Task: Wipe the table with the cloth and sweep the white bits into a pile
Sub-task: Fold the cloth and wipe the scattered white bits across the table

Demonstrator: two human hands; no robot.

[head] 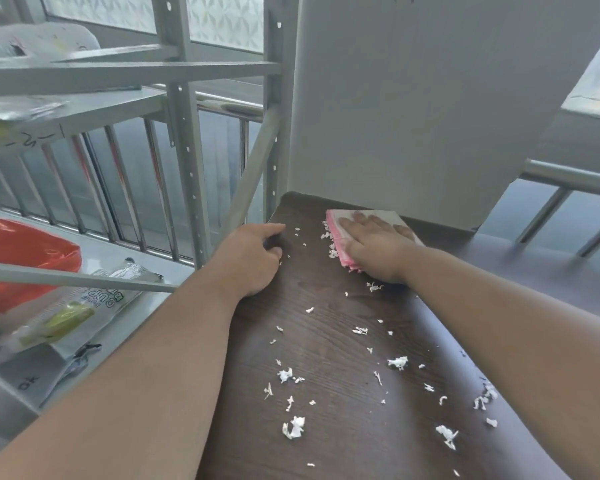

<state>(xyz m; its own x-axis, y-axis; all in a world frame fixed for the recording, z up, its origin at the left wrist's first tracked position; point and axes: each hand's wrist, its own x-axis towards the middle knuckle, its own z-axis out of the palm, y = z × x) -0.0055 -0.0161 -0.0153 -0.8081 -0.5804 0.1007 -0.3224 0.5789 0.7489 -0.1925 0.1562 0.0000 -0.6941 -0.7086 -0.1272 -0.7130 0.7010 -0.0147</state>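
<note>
A folded cloth (340, 220), white on top with a pink edge, lies near the far end of the dark wood table (326, 306). My right hand (374, 244) presses flat on it with straight fingers. My left hand (253, 258) grips the table's left edge, fingers curled over it. Several white bits (293, 427) lie scattered across the near half of the table. A few more white bits (326, 233) sit along the cloth's left edge.
A grey wall (413, 98) rises behind the table's far end. To the left stands a grey metal shelf frame (187, 168), with an orange bag (25, 258) and plastic packets (70, 313) on the floor. A metal railing (568, 178) runs at the right.
</note>
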